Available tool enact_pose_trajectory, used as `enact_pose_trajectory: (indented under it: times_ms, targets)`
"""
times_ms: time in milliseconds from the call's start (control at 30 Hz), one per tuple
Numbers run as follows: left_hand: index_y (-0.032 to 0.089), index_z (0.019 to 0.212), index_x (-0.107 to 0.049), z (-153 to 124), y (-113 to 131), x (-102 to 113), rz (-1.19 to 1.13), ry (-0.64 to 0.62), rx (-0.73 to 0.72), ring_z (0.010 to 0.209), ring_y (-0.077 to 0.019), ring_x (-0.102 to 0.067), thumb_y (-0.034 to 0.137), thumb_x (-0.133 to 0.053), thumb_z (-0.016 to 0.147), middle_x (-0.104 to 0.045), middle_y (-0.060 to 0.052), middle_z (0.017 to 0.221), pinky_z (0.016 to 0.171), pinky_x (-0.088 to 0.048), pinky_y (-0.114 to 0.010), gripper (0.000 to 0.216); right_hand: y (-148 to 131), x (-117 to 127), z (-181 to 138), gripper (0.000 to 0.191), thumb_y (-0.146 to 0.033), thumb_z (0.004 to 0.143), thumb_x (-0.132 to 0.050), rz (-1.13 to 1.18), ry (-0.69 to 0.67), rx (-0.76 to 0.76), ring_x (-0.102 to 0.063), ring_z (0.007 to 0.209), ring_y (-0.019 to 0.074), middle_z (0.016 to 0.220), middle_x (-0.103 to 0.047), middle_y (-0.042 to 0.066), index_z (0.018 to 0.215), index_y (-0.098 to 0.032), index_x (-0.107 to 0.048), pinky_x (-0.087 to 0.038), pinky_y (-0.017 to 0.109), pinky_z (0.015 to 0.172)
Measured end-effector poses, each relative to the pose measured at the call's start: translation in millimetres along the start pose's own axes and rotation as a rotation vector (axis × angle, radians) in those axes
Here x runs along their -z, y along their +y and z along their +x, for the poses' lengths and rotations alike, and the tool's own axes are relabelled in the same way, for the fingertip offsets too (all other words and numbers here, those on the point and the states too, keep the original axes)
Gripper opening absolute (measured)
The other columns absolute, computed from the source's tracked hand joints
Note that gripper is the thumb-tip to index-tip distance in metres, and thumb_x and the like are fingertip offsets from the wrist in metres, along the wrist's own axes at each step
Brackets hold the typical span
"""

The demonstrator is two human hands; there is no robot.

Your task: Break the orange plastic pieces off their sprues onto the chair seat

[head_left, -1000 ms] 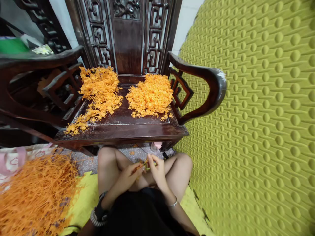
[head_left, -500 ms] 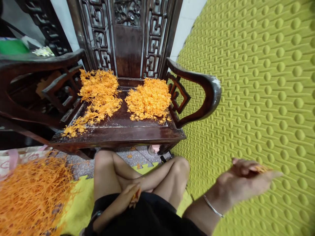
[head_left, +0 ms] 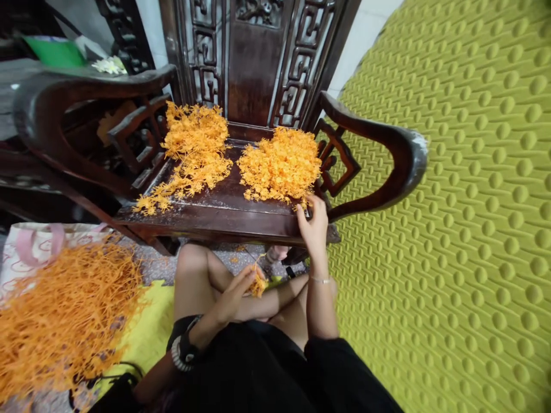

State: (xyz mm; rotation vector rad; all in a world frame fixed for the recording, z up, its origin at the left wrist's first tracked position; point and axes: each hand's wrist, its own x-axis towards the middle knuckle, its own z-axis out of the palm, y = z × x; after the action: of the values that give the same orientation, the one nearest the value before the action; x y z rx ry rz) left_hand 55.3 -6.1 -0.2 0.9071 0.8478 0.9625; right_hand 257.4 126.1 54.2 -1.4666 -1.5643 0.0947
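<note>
My left hand (head_left: 241, 287) is closed above my crossed legs. It grips a small bunch of orange flower pieces (head_left: 258, 285), from which a thin strand sticks up. At the chair seat's front right, my right hand (head_left: 315, 222) has thumb and fingers curled around an orange flower piece (head_left: 303, 204) at the edge of the right pile (head_left: 282, 166). The fingers partly hide that piece. Another pile of orange flower pieces (head_left: 196, 140) lies on the left of the seat, trailing toward its front edge.
The dark carved wooden chair (head_left: 215, 221) has curved armrests on both sides. On the floor at left lies a large heap of orange stringy strands (head_left: 73, 310), beside a white bag with pink handles (head_left: 26, 244). A yellow-green bumpy surface (head_left: 451, 258) fills the right side.
My right hand has swung from far right over to the right pile's front edge. My left hand has risen slightly, showing more of its orange bunch. The view has shifted.
</note>
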Motion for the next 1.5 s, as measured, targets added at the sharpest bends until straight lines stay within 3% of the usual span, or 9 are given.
enact_pose_trajectory:
  times_ms: [133, 300, 400, 500, 700, 833, 1033, 1367, 1500]
  targets:
    - [0.017, 0.091, -0.063, 4.1, -4.8, 3.4, -0.046, 0.208, -0.029, 0.092, -0.0172, -0.056, 0.045, -0.062, 0.078, -0.063, -0.004, 0.092, 0.086, -0.042, -0.026, 0.031, -35.8, 4.4, -57.2, 0.034, -0.044, 0.093, -0.042, 0.374, -0.455, -0.079, -0.060, 0.074, 0.0178, 0.075, -0.064, 0.004, 0.077, -0.018, -0.059, -0.047, 0.029, 0.071]
    - [0.017, 0.093, -0.068, 8.7, -8.8, 5.4, -0.127, 0.242, -0.078, 0.101, -0.0200, -0.057, 0.039, -0.070, 0.073, -0.066, -0.006, 0.101, 0.095, -0.041, -0.031, 0.029, -43.9, -5.2, -113.4, 0.036, -0.052, 0.086, -0.052, 0.487, -0.775, -0.072, -0.060, 0.082, 0.0195, 0.086, -0.066, 0.004, 0.094, -0.019, -0.063, -0.047, 0.031, 0.078]
    - [0.019, 0.093, -0.071, 10.4, -11.5, 5.4, -0.016, 0.274, -0.197, 0.117, -0.0222, -0.050, 0.035, -0.068, 0.076, -0.059, -0.007, 0.117, 0.104, -0.036, -0.034, 0.023, -44.9, -25.1, -131.9, 0.040, -0.053, 0.091, -0.041, 0.633, -0.686, -0.208, -0.060, 0.091, 0.0197, 0.096, -0.065, 0.005, 0.102, -0.022, -0.063, -0.047, 0.032, 0.085]
    - [0.022, 0.099, -0.071, 12.6, -14.5, 8.7, 0.041, 0.295, -0.245, 0.122, -0.0222, -0.046, 0.030, -0.064, 0.078, -0.054, -0.006, 0.126, 0.106, -0.035, -0.034, 0.023, -51.7, -41.7, -141.4, 0.041, -0.055, 0.090, -0.041, 0.720, -0.564, -0.400, -0.060, 0.080, 0.0181, 0.085, -0.064, 0.004, 0.100, -0.022, -0.064, -0.050, 0.029, 0.073]
    - [0.017, 0.091, -0.071, 17.4, -6.6, 22.6, -0.022, 0.286, -0.143, 0.101, -0.0206, -0.059, 0.032, -0.066, 0.075, -0.068, -0.007, 0.099, 0.096, -0.042, -0.034, 0.023, -59.8, -48.5, -146.7, 0.039, -0.055, 0.085, -0.052, 0.877, -0.515, -0.589, -0.057, 0.075, 0.0170, 0.080, -0.064, 0.003, 0.087, -0.019, -0.067, -0.047, 0.028, 0.072]
    - [0.015, 0.076, -0.072, 19.5, 0.7, 33.0, 0.083, 0.289, -0.186, 0.087, -0.0191, -0.061, 0.033, -0.071, 0.072, -0.069, -0.006, 0.085, 0.086, -0.047, -0.032, 0.019, -60.4, -46.1, -147.8, 0.045, -0.060, 0.082, -0.053, 0.849, -0.571, -0.581, -0.047, 0.060, 0.0126, 0.066, -0.056, 0.000, 0.074, -0.017, -0.064, -0.040, 0.025, 0.060]
    - [0.016, 0.077, -0.075, 17.7, 3.5, 40.1, 0.110, 0.335, -0.270, 0.088, -0.0187, -0.062, 0.031, -0.068, 0.076, -0.071, -0.006, 0.085, 0.086, -0.048, -0.032, 0.016, -70.3, -44.6, -146.6, 0.052, -0.061, 0.087, -0.043, 0.781, -0.591, -0.469, -0.028, 0.051, 0.0089, 0.054, -0.034, -0.005, 0.057, -0.019, -0.042, -0.025, 0.024, 0.049]
    - [0.022, 0.078, -0.076, 13.7, 11.6, 40.6, 0.192, 0.401, -0.445, 0.086, -0.0163, -0.059, 0.029, -0.069, 0.076, -0.066, -0.004, 0.086, 0.079, -0.047, -0.027, 0.010, -84.7, -37.7, -158.1, 0.054, -0.063, 0.088, -0.038, 0.722, -0.501, -0.502, -0.029, 0.044, 0.0075, 0.047, -0.034, -0.005, 0.056, -0.020, -0.038, -0.023, 0.023, 0.044]
    - [0.023, 0.082, -0.076, 11.7, 20.9, 46.4, 0.332, 0.338, -0.488, 0.087, -0.0161, -0.058, 0.027, -0.066, 0.080, -0.066, -0.004, 0.088, 0.078, -0.047, -0.026, 0.010, -83.9, -33.0, -162.0, 0.054, -0.063, 0.088, -0.039, 0.731, -0.486, -0.547, -0.031, 0.043, 0.0075, 0.047, -0.036, -0.005, 0.055, -0.020, -0.040, -0.024, 0.022, 0.043]
